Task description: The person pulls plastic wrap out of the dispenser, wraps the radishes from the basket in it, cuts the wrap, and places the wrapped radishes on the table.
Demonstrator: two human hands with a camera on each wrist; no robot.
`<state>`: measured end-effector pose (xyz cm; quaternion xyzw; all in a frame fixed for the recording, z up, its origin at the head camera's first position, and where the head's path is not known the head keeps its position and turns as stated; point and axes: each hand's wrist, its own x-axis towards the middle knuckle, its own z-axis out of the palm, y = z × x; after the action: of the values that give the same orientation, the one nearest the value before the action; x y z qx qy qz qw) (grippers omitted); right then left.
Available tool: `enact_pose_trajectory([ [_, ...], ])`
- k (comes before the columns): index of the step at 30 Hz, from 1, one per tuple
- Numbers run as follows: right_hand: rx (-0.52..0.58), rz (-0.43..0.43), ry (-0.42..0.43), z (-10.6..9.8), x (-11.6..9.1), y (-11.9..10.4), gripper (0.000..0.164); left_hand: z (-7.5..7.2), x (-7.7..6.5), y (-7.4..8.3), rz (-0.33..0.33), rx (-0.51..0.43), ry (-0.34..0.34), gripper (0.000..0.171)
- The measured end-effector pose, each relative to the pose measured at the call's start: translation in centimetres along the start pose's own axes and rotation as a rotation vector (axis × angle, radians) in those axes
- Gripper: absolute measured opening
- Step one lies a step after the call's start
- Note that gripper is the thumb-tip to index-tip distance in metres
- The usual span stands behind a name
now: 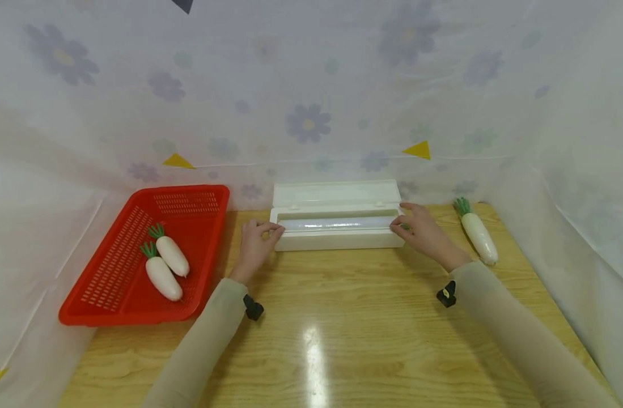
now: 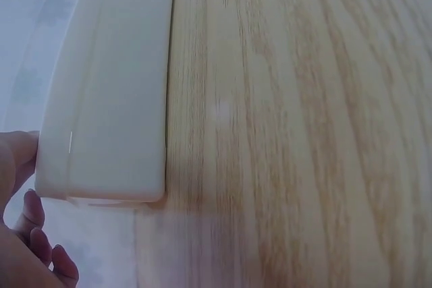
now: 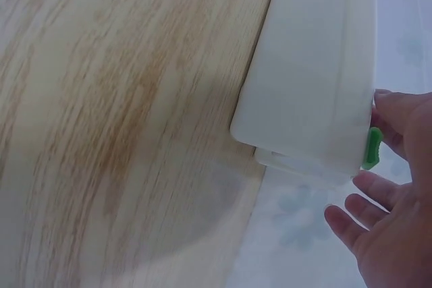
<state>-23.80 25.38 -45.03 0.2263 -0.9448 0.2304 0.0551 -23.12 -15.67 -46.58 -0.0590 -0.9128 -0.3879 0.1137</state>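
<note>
A white cling film box stands near the back of the table, its lid raised. Inside lies a roll of cling film. At the roll's left end my left hand pinches the clear film between thumb and forefinger. My right hand does the same at the right end, its other fingers spread beside the box. In the right wrist view a small green piece shows at the box edge by the right hand. The film's edge itself is hard to make out.
At the left, a red plastic basket holds two white radishes with green tops. Another white radish lies on the wooden table at the right. A flowered white curtain hangs behind and along the sides.
</note>
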Motion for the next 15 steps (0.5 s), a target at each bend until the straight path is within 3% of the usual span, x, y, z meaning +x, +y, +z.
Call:
enact_pose_trajectory([
  [7, 0.026, -0.008, 0.023, 0.17, 0.35, 0.07, 0.017, 0.18, 0.24, 0.1, 0.015, -0.012, 0.013, 0.023],
  [15, -0.021, -0.012, 0.046, 0.28, 1.02, 0.07, 0.015, 0.29, 0.74, 0.18, 0.038, -0.028, 0.023, 0.02],
])
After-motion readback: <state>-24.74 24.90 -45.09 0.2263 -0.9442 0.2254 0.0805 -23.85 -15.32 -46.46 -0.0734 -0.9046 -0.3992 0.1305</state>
